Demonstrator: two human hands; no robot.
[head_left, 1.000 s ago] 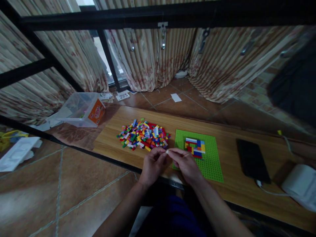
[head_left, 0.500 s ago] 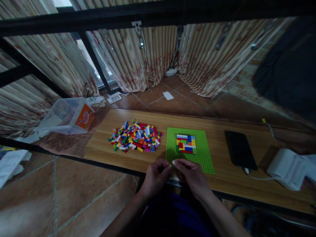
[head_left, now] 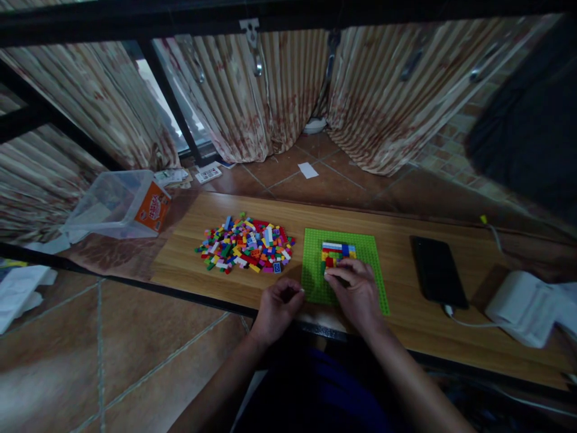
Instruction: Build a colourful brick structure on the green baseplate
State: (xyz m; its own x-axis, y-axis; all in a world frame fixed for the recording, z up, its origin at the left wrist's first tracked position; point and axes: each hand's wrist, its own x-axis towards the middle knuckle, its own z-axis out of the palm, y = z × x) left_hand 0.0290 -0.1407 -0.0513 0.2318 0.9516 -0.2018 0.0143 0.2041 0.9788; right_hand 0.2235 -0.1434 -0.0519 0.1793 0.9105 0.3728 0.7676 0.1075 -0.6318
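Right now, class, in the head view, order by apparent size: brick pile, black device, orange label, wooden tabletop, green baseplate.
Wooden tabletop
Green baseplate and brick pile: too alike to rank
Black device
Orange label

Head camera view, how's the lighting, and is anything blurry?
Head view: dim overall, soft glare on the brown floor tiles at lower left; head view: small multicoloured plastic bricks look slightly soft, and dark blue cloth at bottom centre sinks into shadow.

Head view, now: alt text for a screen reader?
Right hand over a brick build on a green baseplate, left hand near the front edge of the wooden table. A loose brick pile lies left, a black flat device right.
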